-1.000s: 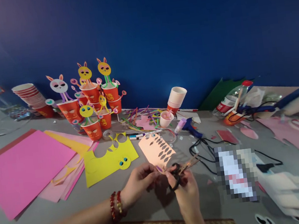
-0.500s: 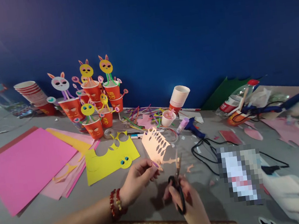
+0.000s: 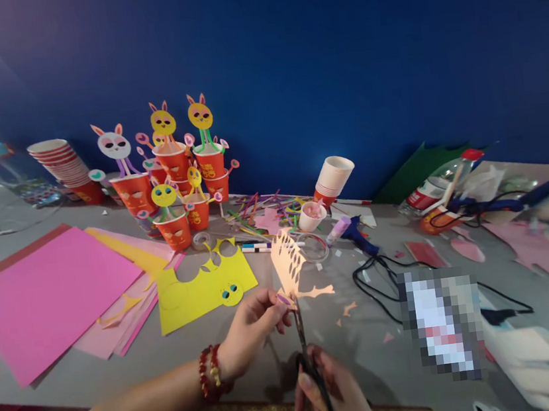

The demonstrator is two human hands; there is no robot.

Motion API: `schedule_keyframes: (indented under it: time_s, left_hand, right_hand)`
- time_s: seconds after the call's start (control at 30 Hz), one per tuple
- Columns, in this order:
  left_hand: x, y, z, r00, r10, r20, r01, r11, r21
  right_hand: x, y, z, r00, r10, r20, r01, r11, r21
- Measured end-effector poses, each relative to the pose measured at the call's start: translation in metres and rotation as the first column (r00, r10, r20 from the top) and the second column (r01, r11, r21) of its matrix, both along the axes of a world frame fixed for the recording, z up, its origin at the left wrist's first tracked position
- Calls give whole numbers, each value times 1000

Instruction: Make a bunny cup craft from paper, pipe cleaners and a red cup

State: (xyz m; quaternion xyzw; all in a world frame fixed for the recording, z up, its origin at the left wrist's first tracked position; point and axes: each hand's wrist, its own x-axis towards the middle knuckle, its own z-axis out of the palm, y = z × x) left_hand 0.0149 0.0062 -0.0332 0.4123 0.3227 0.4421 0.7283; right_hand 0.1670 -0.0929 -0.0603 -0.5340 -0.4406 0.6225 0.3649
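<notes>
A peach paper piece (image 3: 285,299) is pinched by the left fingers (image 3: 271,315); scissors (image 3: 303,339) are held by the right fingers (image 3: 324,361).

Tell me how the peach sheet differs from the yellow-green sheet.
The peach sheet is raised in the left hand; the yellow-green sheet lies on the table.
The peach sheet has rows of small, narrow holes; the yellow-green sheet has larger, rounded cut-outs.
The peach sheet looks smaller than the yellow-green sheet.
Both have pieces cut away.
</notes>
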Motion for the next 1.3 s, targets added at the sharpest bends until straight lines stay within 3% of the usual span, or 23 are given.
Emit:
schedule_keyframes:
  time_s: [0.37,1.3]
  left_hand:
    - [-2,0,-4,997,-73,9,72,997,21]
    - [-3,-1,-1,995,-94,39,94,995,-11]
  right_hand:
    - [-1,8,2,1000,-4,25,4,1000,5]
    - [0,9,-2,999,21,50,-22,999,25]
